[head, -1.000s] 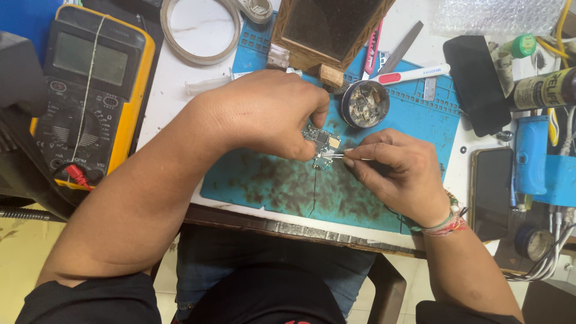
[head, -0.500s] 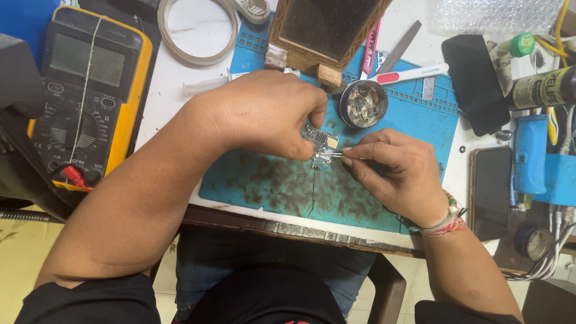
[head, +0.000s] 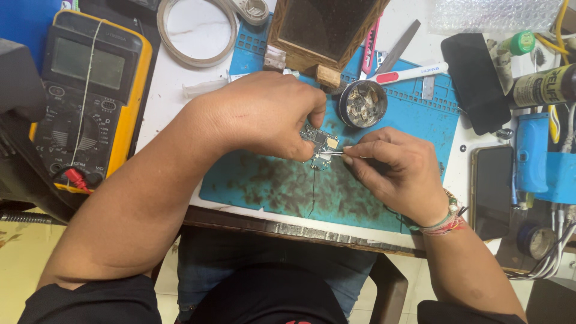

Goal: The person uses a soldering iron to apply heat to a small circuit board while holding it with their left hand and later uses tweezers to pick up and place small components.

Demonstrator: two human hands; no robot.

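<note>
I saw left hand pinching small circuit board over blue work mat, right hand closed on tweezers touching it; rework looked mid-way, board not yet set down.

Between our fingers the small circuit board shows matt green with shiny metal shields. Beneath our grip the blue rubbery mat looks scuffed and dull. Beyond it, a metal tin gleams beside a varnished wooden block.
</note>
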